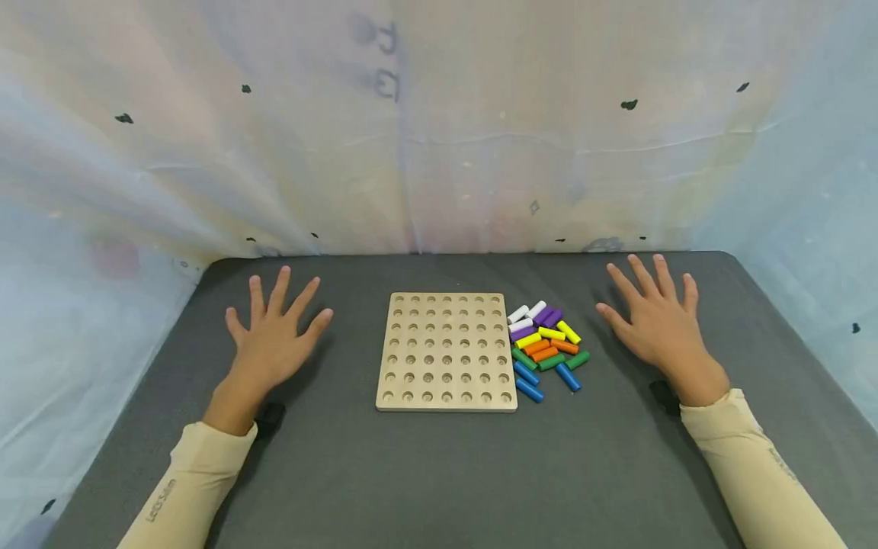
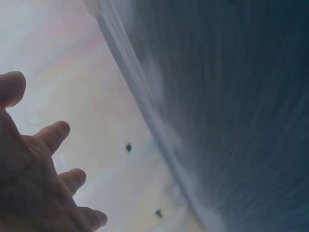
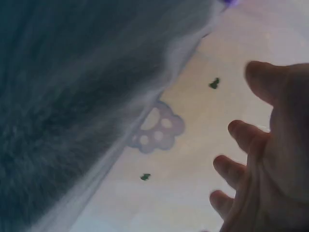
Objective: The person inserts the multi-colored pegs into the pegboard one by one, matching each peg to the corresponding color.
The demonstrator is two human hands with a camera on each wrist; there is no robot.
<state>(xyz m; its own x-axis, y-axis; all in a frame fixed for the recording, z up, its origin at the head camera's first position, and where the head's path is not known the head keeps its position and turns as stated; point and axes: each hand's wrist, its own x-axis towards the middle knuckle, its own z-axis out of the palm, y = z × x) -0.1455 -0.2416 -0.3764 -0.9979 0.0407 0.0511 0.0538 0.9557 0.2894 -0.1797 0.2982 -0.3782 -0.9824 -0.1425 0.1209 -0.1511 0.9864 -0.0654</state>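
A square wooden pegboard (image 1: pixel 447 352) with rows of round holes lies in the middle of the table in the head view. Against its right edge is a loose heap of pegs in white, purple (image 1: pixel 552 318), yellow (image 1: pixel 568 332), orange (image 1: pixel 545 354), green (image 1: pixel 578 361) and blue (image 1: pixel 568 377). My left hand (image 1: pixel 270 347), left of the board, has its fingers spread and holds nothing. To the right of the pegs my right hand (image 1: pixel 660 324) is spread too, with nothing in it. Both wrist views show the outstretched fingers apart from any object.
The dark grey table (image 1: pixel 439 473) has its far edge against a pale hanging sheet (image 1: pixel 453 152) with small dark marks. More of this sheet hangs at the left and right sides. A dark wrist strap piece (image 1: pixel 270 418) sits under the left wrist.
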